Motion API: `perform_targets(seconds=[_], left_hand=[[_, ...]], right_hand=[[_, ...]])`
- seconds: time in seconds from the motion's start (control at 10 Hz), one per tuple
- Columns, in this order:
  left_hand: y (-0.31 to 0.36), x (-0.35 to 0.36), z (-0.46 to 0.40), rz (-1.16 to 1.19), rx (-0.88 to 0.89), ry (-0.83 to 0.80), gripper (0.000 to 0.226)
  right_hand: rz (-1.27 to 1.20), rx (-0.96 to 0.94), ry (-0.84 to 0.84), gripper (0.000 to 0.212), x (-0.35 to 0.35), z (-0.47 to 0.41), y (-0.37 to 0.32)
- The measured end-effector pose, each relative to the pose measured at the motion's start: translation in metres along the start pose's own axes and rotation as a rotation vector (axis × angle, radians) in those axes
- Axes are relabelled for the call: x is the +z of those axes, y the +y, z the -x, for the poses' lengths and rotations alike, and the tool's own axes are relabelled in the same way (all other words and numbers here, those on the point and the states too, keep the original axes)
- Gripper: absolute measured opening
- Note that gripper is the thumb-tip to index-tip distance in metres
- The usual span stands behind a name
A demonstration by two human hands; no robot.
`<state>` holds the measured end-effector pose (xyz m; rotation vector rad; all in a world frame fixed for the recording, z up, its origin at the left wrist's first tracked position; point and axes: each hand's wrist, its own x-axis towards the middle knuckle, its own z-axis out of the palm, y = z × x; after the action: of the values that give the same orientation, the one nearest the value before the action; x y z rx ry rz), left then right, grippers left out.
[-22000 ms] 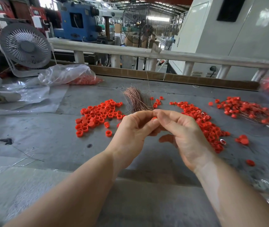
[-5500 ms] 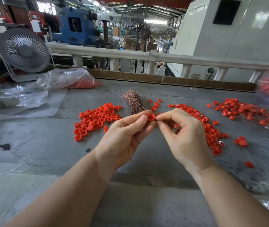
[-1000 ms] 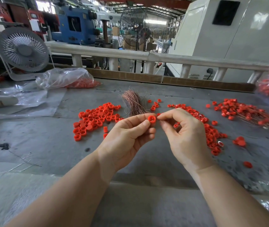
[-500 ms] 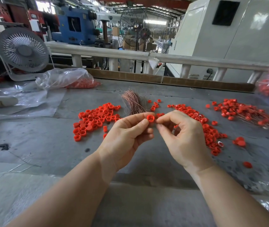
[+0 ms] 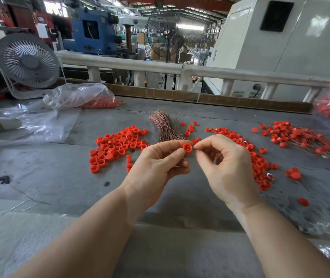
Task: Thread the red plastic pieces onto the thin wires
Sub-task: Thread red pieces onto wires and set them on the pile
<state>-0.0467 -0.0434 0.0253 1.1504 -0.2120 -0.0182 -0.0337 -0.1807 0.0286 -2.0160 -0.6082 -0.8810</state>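
Above the grey surface (image 5: 39, 173), the left hand (image 5: 156, 169) pinches a red plastic ring (image 5: 187, 147) between thumb and forefinger, its open end facing the camera. The right hand (image 5: 224, 167) sits just beside the ring, thumb and forefinger tips pressed narrowly together; whether they pinch a wire is too fine to tell. Beyond the ring lies a copper wire bundle (image 5: 163, 127), with loose red rings (image 5: 118, 143) left of it.

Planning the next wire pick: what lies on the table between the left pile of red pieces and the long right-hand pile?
In the head view, the copper wire bundle lies between the left pile and the right pile, with a few loose red pieces beside it.
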Motion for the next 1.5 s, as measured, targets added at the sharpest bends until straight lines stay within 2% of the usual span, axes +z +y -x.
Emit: perform_targets(seconds=[0.6,0.9,1.3,1.5], left_hand=[[0.0025,0.0005,0.0012,0.142,-0.043,-0.018,0.021],[0.0039,-0.0013,0.0007,0.222,-0.084,-0.049,0.024],[0.0047,-0.0011,-0.0001,0.27,-0.085,-0.002,0.023],[0.004,-0.0008,-0.0015,0.301,-0.096,0.02,0.023]], right_hand=[[0.006,0.009,-0.048,0.008,0.0016,0.0011,0.0018],[-0.067,0.068,-0.061,0.007,0.0021,0.0006,0.0049],[-0.007,-0.04,-0.046,0.01,0.0039,0.0019,0.003],[-0.028,-0.032,-0.035,0.012,0.0027,0.0015,0.0038]])
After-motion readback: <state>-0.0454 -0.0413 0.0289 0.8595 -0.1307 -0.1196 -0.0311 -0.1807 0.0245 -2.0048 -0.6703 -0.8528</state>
